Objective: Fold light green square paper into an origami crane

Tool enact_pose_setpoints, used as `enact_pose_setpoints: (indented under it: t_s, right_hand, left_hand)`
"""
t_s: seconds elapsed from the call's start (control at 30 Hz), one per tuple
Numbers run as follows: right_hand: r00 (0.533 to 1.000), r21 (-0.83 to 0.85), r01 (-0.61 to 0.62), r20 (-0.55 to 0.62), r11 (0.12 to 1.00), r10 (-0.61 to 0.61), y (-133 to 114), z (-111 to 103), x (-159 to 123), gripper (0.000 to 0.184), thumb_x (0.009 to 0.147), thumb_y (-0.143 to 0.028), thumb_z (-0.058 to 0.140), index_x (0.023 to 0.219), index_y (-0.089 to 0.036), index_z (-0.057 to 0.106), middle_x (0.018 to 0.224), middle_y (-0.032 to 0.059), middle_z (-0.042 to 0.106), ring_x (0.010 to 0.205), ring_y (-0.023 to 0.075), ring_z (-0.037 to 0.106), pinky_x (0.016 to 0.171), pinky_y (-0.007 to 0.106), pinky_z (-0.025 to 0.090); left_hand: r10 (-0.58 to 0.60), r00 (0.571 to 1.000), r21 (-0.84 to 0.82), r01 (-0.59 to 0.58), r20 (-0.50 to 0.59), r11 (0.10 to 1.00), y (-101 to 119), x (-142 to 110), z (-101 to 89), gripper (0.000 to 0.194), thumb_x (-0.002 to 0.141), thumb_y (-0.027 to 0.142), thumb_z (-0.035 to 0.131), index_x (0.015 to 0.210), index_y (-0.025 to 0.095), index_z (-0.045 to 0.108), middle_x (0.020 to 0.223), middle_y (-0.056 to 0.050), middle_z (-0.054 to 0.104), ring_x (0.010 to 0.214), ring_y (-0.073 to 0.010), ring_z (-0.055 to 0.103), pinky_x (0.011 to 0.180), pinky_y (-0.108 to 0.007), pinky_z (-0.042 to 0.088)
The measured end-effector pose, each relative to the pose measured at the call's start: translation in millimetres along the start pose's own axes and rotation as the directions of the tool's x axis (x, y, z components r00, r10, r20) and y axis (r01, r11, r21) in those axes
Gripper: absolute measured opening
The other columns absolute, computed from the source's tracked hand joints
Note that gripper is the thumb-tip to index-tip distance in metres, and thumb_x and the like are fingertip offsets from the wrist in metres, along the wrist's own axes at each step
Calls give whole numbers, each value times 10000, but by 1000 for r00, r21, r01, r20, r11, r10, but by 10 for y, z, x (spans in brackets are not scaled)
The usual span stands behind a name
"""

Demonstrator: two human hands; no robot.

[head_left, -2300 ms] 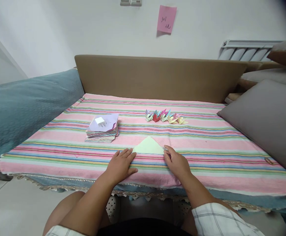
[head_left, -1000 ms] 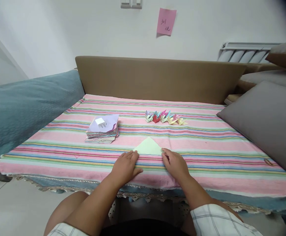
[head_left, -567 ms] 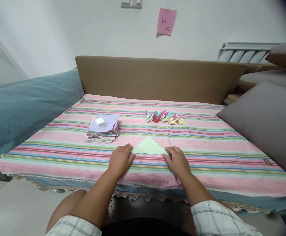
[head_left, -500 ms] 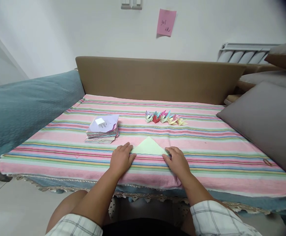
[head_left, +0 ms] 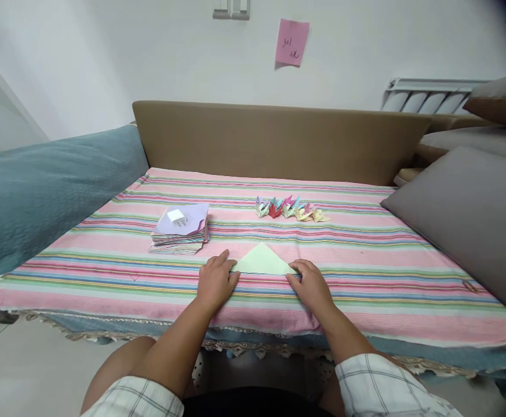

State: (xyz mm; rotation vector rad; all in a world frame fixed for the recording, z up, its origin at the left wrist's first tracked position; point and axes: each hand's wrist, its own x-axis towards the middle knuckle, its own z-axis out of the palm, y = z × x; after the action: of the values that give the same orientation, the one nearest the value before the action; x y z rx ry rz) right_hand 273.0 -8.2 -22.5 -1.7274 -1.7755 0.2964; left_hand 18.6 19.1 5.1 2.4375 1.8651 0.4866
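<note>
Just below mid-frame, the paper [head_left: 261, 260] is laid with its long edge crosswise, its left end pinched in the nearly closed left hand [head_left: 215, 281], its right end likewise in the right hand [head_left: 312, 285].

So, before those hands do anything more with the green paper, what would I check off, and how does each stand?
1. Green paper lying on the striped cloth, point facing away from the person: ok.
2. Left hand at its left corner: ok.
3. Right hand at its right corner: ok.
4. Layers lined up exactly underneath: cannot tell.
5. Folded paper figures apart from both hands: ok.
6. White plug adapter on top of the paper stack: ok.
</note>
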Motion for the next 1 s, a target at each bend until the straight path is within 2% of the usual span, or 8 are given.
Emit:
enact_pose_setpoints:
  t_s: [0.17, 0.33, 0.47, 0.57, 0.73, 0.9, 1.0]
  right_hand:
    - [998, 106, 48, -41, 993, -43, 21, 24, 11, 172, 748, -251, 511, 891, -205, 596, 1026, 70, 588, 989, 228, 528, 885, 379, 421]
    - [994, 140, 99, -55, 985, -92, 4, 8, 10, 70, 722, -199, 497, 757, -212, 557, 903, 54, 569, 895, 215, 534, 824, 362, 429]
    - [986, 140, 166, -46, 976, -161, -2, 17, -2, 135, 703, -114, 452, 715, -208, 548, 908, 60, 561, 895, 207, 532, 818, 351, 423]
    - [980, 129, 197, -47, 972, -193, 7, 43, -14, 183, 703, -86, 432, 726, -209, 566, 975, 73, 569, 952, 213, 529, 842, 354, 418]
    - [982, 98, 188, -51, 977, -184, 1, 42, -30, 207, 706, -78, 420, 755, -210, 571, 1017, 74, 594, 956, 214, 541, 826, 351, 425]
    - [992, 85, 120, 20, 989, -122, -36, -6, -40, 193, 732, -98, 407, 758, -217, 556, 914, 46, 616, 849, 199, 554, 706, 302, 426]
    - [993, 84, 103, 41, 991, -106, -43, -15, -43, 188, 739, -109, 403, 764, -217, 554, 889, 42, 613, 833, 197, 549, 685, 291, 415]
  left_hand:
    - [-4, 1000, -46, 3, -14, 999, 0, 3, -8, 230, 818, 338, 538, 1005, 255, 643, 1357, -32, 493, 1140, -278, 490, 901, -435, 408]
    - [-1, 1000, -86, -1, -26, 996, -9, 12, -1, 317, 799, 317, 558, 1107, 251, 597, 1355, -37, 495, 1144, -286, 492, 919, -446, 404]
    - [18, 998, -126, -26, -67, 992, -23, 19, 27, 442, 780, 283, 575, 1216, 233, 526, 1356, -51, 492, 1151, -288, 490, 936, -453, 397]
    - [71, 990, -156, -90, -121, 984, -20, 14, 41, 490, 763, 229, 582, 1246, 227, 498, 1366, -60, 480, 1164, -278, 480, 947, -446, 392]
    - [167, 962, -153, -202, -218, 967, 14, -9, 32, 433, 683, 78, 553, 1090, 225, 571, 1382, -49, 461, 1179, -262, 458, 961, -434, 375]
    - [232, 928, -150, -284, -290, 947, 38, -31, 13, 240, 699, 111, 570, 916, 211, 586, 1348, -57, 496, 1188, -259, 442, 971, -433, 363]
    - [289, 912, -131, -337, -291, 932, 42, -46, 16, 186, 704, 111, 585, 850, 222, 617, 1340, -44, 503, 1206, -259, 423, 979, -433, 352]
